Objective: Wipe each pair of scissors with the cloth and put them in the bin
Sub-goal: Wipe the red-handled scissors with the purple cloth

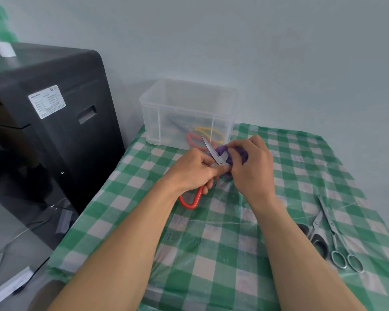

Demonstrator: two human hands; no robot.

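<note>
Over the table's [211, 254] middle, toward twelve o'clock: item in hand.

- Red-handled scissors [213, 153]: blades closed, tips pointing to eleven o'clock; red loop hanging out at seven o'clock under the palm.
- Left hand [195, 170]: fingers curled round the scissors just below the pivot, thumb laid close to the screw.
- Right hand [252, 164]: clenched about the purple cloth [222, 151], pressing it to the blades from the three o'clock side.
- Bin [157, 113]: clear plastic, at twelve o'clock just beyond the hands; it holds scissors with yellow and red loops [209, 133].
- Black-handled scissors [317, 239] and all-metal scissors [334, 234]: lying side by side at four o'clock, well apart from the hands, apparently unwiped.

Step, as judged: wiping, on a middle pair; some are binned, two wait.

Next move, as judged: draw the cloth along the blades to the tips, then lift the pair over the near rim, tips kept clear of the wall, and let go inside. The cloth should remain with the right hand for the four o'clock pairs.
</note>
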